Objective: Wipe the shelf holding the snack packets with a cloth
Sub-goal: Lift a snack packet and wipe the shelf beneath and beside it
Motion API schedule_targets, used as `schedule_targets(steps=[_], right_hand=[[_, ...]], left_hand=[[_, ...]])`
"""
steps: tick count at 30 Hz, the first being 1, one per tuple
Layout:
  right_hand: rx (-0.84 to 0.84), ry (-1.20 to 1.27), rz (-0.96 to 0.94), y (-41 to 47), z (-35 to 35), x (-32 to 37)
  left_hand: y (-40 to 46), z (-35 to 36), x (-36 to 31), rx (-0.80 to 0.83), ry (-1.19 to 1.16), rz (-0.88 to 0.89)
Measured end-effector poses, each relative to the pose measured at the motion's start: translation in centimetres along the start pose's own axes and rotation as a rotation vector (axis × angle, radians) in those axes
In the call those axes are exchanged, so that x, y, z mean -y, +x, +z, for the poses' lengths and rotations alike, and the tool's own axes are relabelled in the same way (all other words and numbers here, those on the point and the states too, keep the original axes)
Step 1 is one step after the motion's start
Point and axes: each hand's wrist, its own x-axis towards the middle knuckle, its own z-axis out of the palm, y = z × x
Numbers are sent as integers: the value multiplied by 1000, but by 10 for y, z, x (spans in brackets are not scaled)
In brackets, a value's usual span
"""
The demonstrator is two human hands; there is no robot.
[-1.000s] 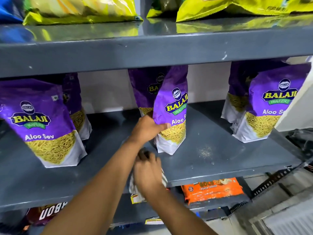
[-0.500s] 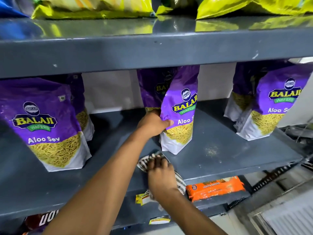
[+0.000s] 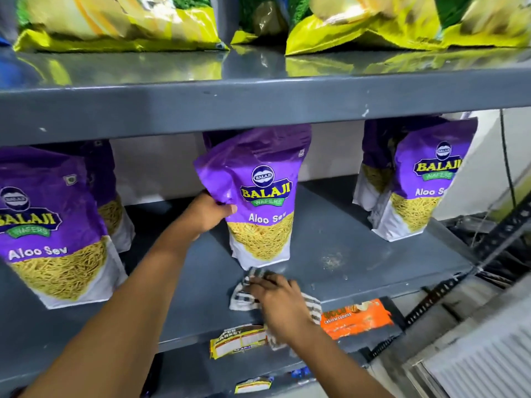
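A grey metal shelf (image 3: 359, 242) holds purple Aloo Sev snack packets. My left hand (image 3: 208, 212) grips the left edge of the middle packet (image 3: 258, 202), which is tilted and lifted slightly off the shelf. My right hand (image 3: 277, 294) presses a black-and-white checked cloth (image 3: 241, 295) flat on the shelf just below and in front of that packet. Part of the cloth hangs over the shelf's front edge under my wrist.
More purple packets stand at the left (image 3: 48, 225) and right (image 3: 416, 191). A patch of crumbs (image 3: 333, 259) lies on the shelf to the right. Yellow-green bags (image 3: 115, 27) sit on the shelf above. An orange cookie pack (image 3: 356, 317) lies below.
My left hand turned the middle packet to face front and raised it. My right hand slid the cloth from the shelf's front edge further in, beneath the packet.
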Motion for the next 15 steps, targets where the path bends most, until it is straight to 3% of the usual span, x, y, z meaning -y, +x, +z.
schedule_targets(steps=[2,4,7,10,13,15], right_hand=[[-27,66,0,-10,-8,-20],[-168,158,20,-18,-17,-41],[-375,162,70,2,-56,-88],[-451,64,67,63,-97,-127],[-375,-10,39,124,-117,-152],[-75,-114,37,149,-102,-170]], left_hand=[[-14,6,17,-77,-153,31],[-34,19,49,-218,-103,-34],[-69,51,107,-328,454,-220],[-85,75,134,-192,776,-251],[-86,79,134,-167,908,-292],[-84,77,133,-182,955,-293]])
